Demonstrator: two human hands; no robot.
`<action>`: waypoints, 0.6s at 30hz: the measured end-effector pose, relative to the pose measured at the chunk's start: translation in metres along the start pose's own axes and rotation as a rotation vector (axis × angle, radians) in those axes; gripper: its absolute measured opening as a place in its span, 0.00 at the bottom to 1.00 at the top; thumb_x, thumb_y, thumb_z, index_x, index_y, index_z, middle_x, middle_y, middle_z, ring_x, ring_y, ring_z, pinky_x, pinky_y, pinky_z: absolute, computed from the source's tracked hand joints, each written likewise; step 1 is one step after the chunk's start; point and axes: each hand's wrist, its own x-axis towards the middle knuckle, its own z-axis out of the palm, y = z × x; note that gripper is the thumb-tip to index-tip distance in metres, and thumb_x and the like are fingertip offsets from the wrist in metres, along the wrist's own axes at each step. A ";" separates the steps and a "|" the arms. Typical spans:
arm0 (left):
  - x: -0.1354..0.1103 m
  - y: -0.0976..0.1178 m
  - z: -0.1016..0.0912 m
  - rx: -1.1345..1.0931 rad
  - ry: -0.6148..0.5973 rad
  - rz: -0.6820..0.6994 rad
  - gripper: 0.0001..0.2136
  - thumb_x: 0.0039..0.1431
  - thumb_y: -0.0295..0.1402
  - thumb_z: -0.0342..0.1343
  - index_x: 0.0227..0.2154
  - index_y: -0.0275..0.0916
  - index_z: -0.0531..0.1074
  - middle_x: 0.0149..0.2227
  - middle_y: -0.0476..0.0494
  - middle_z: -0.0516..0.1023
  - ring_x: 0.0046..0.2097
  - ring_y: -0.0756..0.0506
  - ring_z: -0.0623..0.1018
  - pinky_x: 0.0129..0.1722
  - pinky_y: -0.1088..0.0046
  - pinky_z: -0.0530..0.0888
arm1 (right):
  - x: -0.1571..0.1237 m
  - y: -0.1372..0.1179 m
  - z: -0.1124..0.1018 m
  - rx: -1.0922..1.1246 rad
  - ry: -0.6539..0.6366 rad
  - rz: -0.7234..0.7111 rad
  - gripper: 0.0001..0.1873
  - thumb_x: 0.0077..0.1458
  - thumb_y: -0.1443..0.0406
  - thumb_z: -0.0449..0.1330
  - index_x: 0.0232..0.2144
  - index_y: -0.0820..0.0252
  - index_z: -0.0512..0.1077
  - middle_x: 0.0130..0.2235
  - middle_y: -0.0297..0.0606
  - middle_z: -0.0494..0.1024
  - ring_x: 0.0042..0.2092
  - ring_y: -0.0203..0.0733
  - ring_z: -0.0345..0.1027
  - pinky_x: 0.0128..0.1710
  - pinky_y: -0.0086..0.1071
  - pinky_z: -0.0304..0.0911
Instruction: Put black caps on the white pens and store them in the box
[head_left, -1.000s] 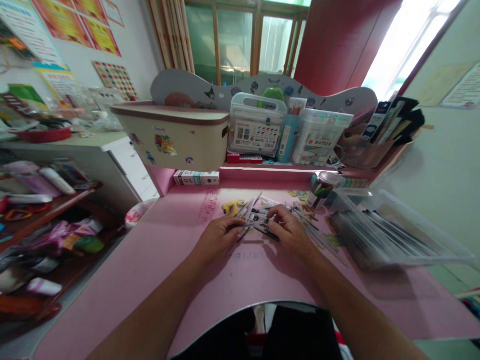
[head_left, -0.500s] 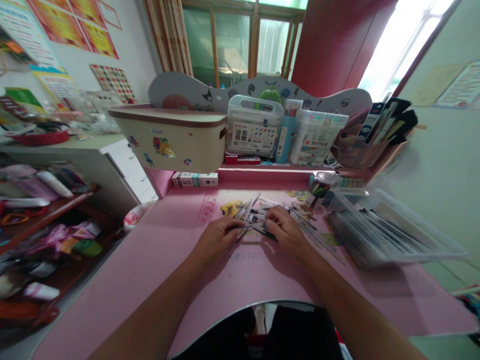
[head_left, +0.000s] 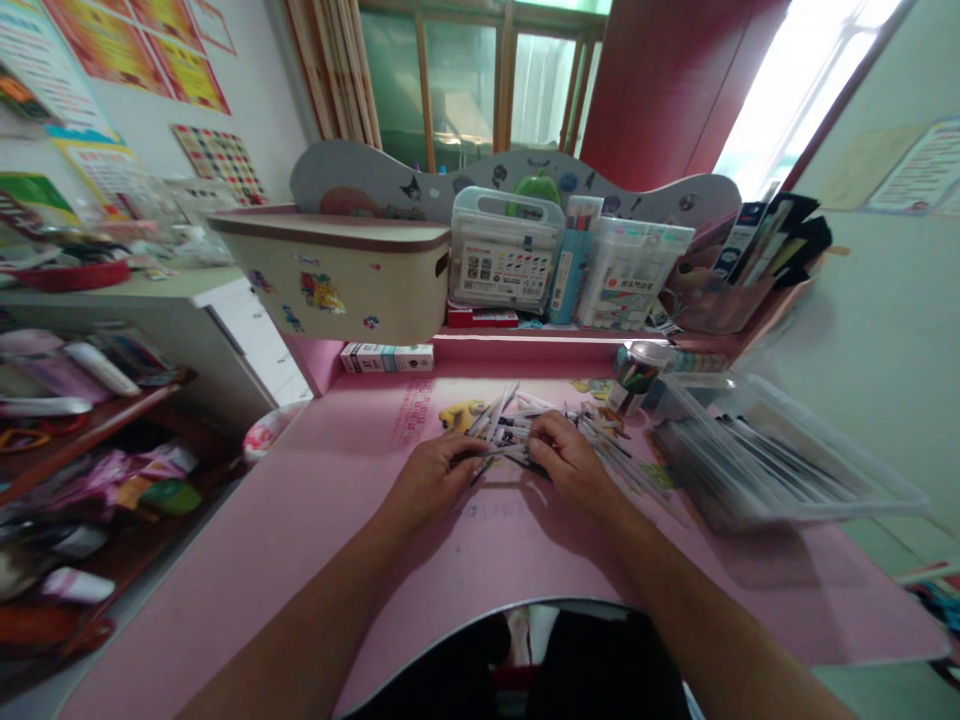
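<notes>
A loose heap of slim pens, mostly white and grey with some dark ones, lies on the pink desk in front of me. My left hand is at the heap's left edge, thumb and fingers closed on the end of a slender pale pen. At the other side, my right hand has its fingers curled down into the heap. Its fingertips press together, and what they grip is partly hidden. Under that hand a dark stick pokes out. More pens fan out to the right, past my right wrist.
A clear plastic box with dark, thin items stands at the right. Behind the heap is a jar of pens. A cream lidded bin, a clear marker case and a second marker box line the raised shelf.
My hands hold nearly the same pose at the heap, with no pen visibly shifted. The whole view has drifted slightly.
</notes>
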 end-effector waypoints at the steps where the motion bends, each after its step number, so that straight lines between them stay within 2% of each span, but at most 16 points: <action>1: 0.001 -0.001 0.000 0.007 0.003 0.006 0.12 0.55 0.25 0.55 0.39 0.42 0.82 0.39 0.44 0.83 0.42 0.44 0.80 0.45 0.69 0.73 | 0.000 0.001 0.000 -0.007 -0.010 -0.002 0.06 0.57 0.70 0.53 0.28 0.57 0.66 0.34 0.39 0.68 0.38 0.44 0.62 0.39 0.39 0.59; 10: 0.002 -0.005 -0.002 -0.001 0.058 -0.016 0.09 0.55 0.27 0.57 0.36 0.43 0.81 0.38 0.45 0.83 0.42 0.43 0.80 0.45 0.68 0.72 | -0.002 0.001 0.002 -0.038 0.006 -0.023 0.07 0.56 0.72 0.53 0.31 0.57 0.69 0.34 0.38 0.69 0.37 0.44 0.62 0.39 0.37 0.60; 13: 0.004 -0.005 -0.004 -0.198 0.155 -0.093 0.05 0.56 0.32 0.58 0.35 0.41 0.77 0.36 0.45 0.82 0.39 0.43 0.80 0.42 0.68 0.73 | -0.006 -0.002 0.004 -0.113 0.029 -0.048 0.07 0.53 0.73 0.55 0.32 0.57 0.69 0.37 0.40 0.70 0.40 0.44 0.63 0.41 0.37 0.60; 16: 0.007 0.000 -0.007 -0.489 0.264 -0.226 0.09 0.54 0.36 0.59 0.36 0.40 0.70 0.32 0.47 0.80 0.35 0.44 0.80 0.34 0.71 0.74 | -0.009 0.000 0.009 -0.258 0.016 -0.048 0.08 0.50 0.74 0.57 0.32 0.58 0.72 0.39 0.41 0.72 0.43 0.45 0.63 0.45 0.38 0.60; 18: 0.008 0.007 -0.007 -0.614 0.332 -0.305 0.11 0.51 0.36 0.61 0.36 0.40 0.68 0.30 0.48 0.79 0.34 0.46 0.79 0.31 0.73 0.73 | -0.009 0.003 0.013 -0.354 -0.014 0.011 0.08 0.52 0.73 0.57 0.32 0.59 0.74 0.39 0.42 0.72 0.43 0.45 0.63 0.45 0.38 0.59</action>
